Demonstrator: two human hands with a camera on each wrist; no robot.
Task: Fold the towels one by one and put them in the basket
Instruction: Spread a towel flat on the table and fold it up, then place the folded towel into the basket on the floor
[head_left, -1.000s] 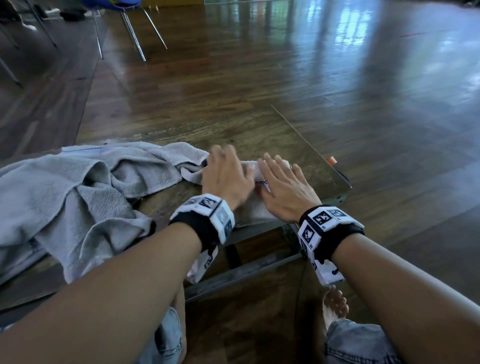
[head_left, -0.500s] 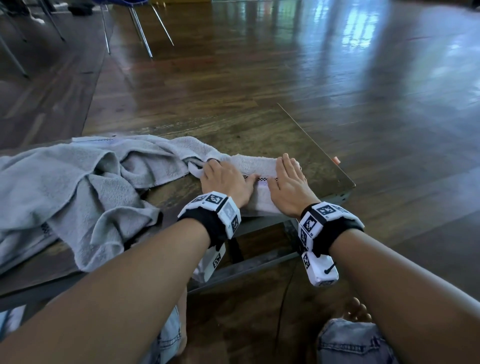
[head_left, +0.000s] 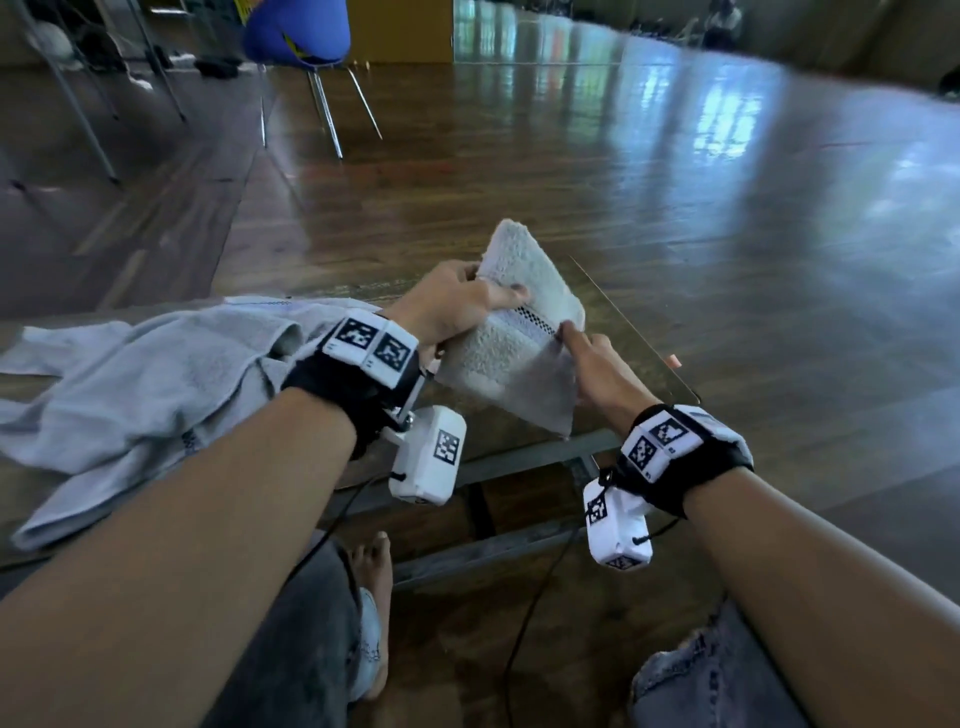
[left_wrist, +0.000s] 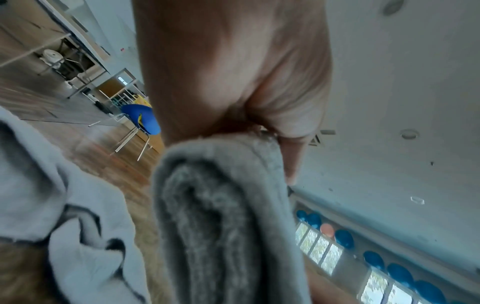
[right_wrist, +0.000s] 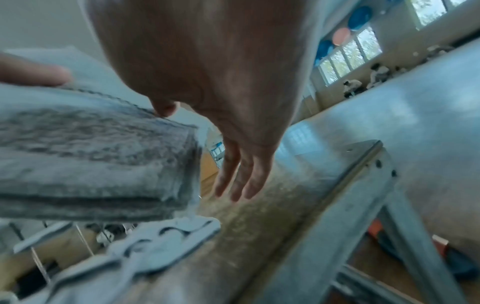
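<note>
My left hand (head_left: 452, 306) has a tight grip on the folded terry towel (head_left: 519, 332), lifted off the surface (head_left: 644, 353); at 3 o'clock, my right hand (head_left: 597, 364) pinches its fluffy edge.

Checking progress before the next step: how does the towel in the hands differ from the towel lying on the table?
The folded towel is a compact, layered block; the loose towel is spread out and crumpled. The folded towel is held tilted off the table, gripped by the left hand with the right hand at its edge; the loose towel lies untouched. Both are light grey terry cloth.
</note>
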